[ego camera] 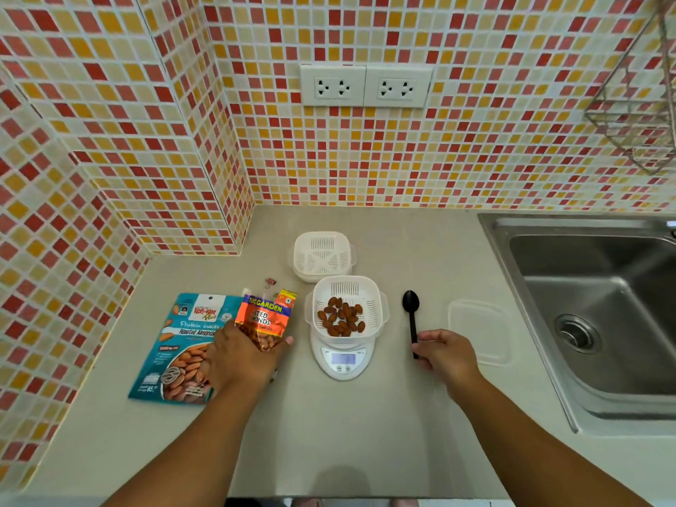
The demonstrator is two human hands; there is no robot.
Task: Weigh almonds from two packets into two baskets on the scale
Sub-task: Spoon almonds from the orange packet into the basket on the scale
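Where the pale, matte countertop [329, 426] runs into a corner, the head view shows walls of small glossy mosaic tiles [153, 115] in red, orange, yellow and cream, with two white double sockets [365, 86] set side by side in the back wall. A brushed steel sink [600, 305] is let into the counter on the right, and a thin wire rack [636, 104] hangs on the wall above it. Near the middle stands a small white digital scale [344, 356] with a lit display; on its platform sits a squarish white plastic basket [347, 307] with slotted walls, holding a loose layer of brown almonds [342, 320]. A second basket [322, 256] of the same kind stands just behind it on the counter. A shiny teal packet [175, 349] printed with almonds lies flat on the left. The left hand [241, 356] grips an orange packet [267, 316], fingers curled round its lower part, holding it tilted over the teal packet's right edge, just left of the scale. A small pink clip [270, 282] lies behind it. The right hand [444, 354] holds the handle end of a black plastic spoon [411, 312], which lies on the counter right of the scale, bowl pointing away. A clear, flat plastic lid [479, 331] lies between the spoon and the sink.
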